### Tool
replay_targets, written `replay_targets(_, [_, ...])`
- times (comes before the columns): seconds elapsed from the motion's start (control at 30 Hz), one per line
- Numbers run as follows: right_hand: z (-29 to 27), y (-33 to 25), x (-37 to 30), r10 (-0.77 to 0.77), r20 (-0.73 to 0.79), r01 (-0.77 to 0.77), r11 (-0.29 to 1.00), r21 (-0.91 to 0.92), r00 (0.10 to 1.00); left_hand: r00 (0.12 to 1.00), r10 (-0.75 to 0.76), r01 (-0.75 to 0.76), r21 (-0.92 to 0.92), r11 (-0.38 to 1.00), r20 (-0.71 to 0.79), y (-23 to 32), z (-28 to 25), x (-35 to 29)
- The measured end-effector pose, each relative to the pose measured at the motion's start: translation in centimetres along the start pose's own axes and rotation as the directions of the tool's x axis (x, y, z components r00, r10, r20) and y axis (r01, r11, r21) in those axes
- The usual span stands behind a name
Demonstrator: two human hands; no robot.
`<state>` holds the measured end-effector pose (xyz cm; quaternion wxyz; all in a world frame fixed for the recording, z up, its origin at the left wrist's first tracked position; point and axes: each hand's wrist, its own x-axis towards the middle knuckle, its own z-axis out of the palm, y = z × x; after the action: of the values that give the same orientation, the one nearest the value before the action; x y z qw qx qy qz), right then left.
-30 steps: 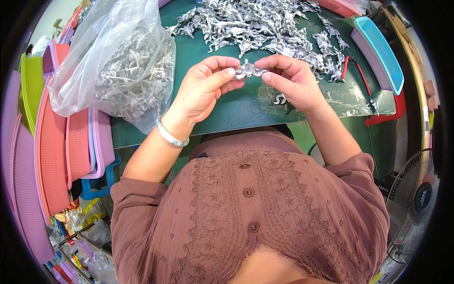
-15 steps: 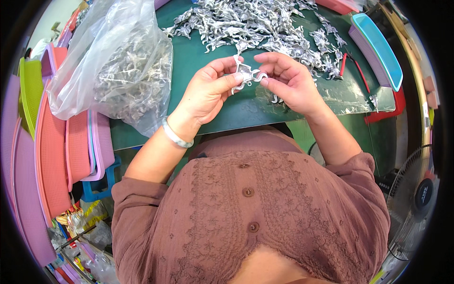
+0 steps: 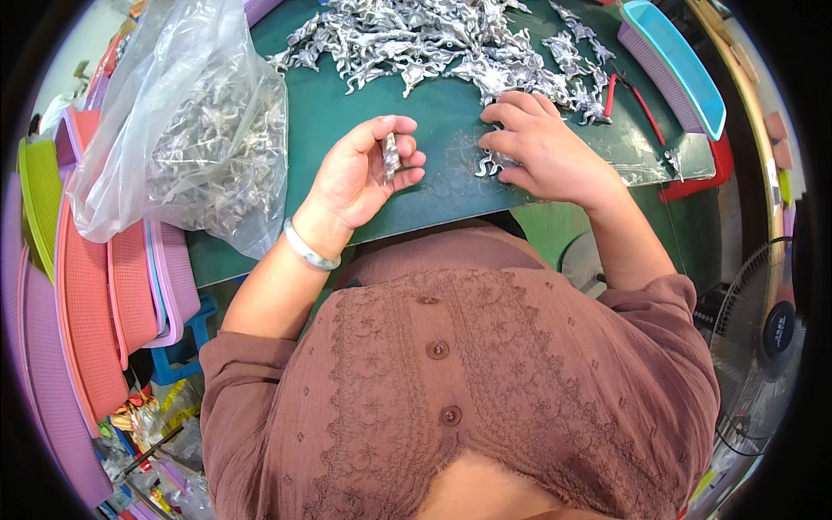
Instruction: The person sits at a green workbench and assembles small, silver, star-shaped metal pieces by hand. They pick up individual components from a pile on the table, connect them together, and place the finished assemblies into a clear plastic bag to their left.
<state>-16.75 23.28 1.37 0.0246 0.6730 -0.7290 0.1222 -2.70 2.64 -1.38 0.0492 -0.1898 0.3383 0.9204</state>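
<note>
- Left hand [image 3: 351, 178]: grasping one metal piece [image 3: 390, 159], tucked between thumb side and curled fingers, middle of the frame just left of centre, lifted off the table
- Right hand [image 3: 550, 156]: fingers bent down over small curled pieces [image 3: 488, 165] on the tabletop, right of centre; can't tell if the fingertips have hold of one, the hand covers part of them
- Progress: one piece in hand, big loose pile [image 3: 425, 43] across the top middle, many more in the clear bag [image 3: 208, 165] upper left; my read is plenty left, but can't tell which lot is handled and which isn't
- Held piece looks: silver-grey, shiny, seen nearly edge-on as a narrow upright strip, outline mostly hidden by the fingers
- Loose ones look: same grey metal, pointed arms and curled ends, tangled over each other
- Further out: red-handled pliers [image 3: 609, 100] at upper right beside the pile, one stray piece [image 3: 673, 160] below them near the edge of the green table [image 3: 329, 95], turquoise-lined basket [image 3: 672, 65] upper right, pink baskets [image 3: 87, 321] along the left side
</note>
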Motion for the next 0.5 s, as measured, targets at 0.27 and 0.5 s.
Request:
replay_targets(0.27, [1.1, 0.5, 1.9, 0.237, -0.071, -0.127, 0.724, 0.678, 0.969, 0.997, 0.003, -0.009, 0.081, 0.997, 0.075, -0.3, 0.0, -0.3])
replay_targets(0.5, [3.0, -2.0, 4.0, 0.343, 0.101, 0.049, -0.402, 0.915, 0.934, 0.998, 0.052, -0.059, 0.187, 0.981, 0.040, -0.6, 1.9, -0.6])
